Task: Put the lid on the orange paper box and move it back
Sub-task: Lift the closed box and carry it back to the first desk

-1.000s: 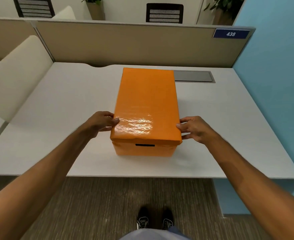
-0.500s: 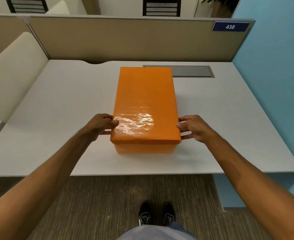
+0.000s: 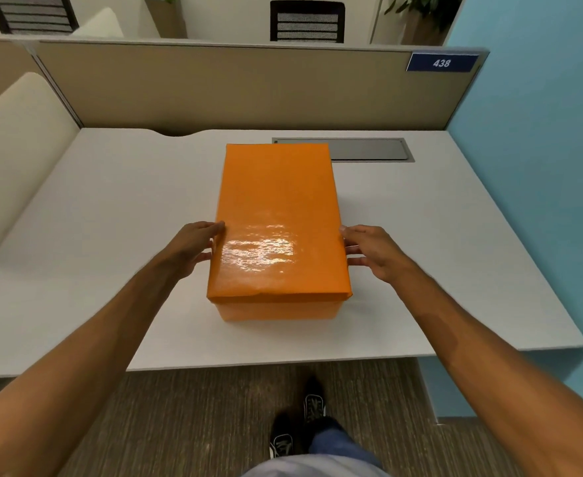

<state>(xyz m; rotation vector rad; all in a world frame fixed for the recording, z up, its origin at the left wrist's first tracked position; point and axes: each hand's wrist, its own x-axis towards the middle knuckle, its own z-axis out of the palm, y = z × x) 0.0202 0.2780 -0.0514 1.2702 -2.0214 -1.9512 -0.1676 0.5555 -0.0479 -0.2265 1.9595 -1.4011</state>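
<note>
Orange paper box (image 3: 278, 310) with its lid (image 3: 276, 218) seated flush on top, standing on the white desk (image 3: 111, 208) slightly right of centre, its long axis running away from the person. The lid's far right corner overlapped the near left end of the grey cable hatch (image 3: 369, 150) set into the desk surface. A bright glare patch lay across the near half of the lid, and a small crease showed along the lid's near edge.

The left hand (image 3: 193, 246) was at the left long side of the lid, fingers extended and loosely spread, fingertips touching the lid's edge; it was not clasped round anything. The right hand (image 3: 374, 251) mirrored it at the right long side, fingers likewise extended, tips at or just beside the lid's edge; whether they pressed on it could not be told. Both forearms reached in from the lower corners of the view.

Behind the desk stood a beige partition (image 3: 231, 87) bearing a blue plate marked 438 (image 3: 442, 63). A blue wall (image 3: 541, 132) bounded the desk on the right. The person's dark shoes (image 3: 297, 428) appeared on the carpet below the desk edge.
</note>
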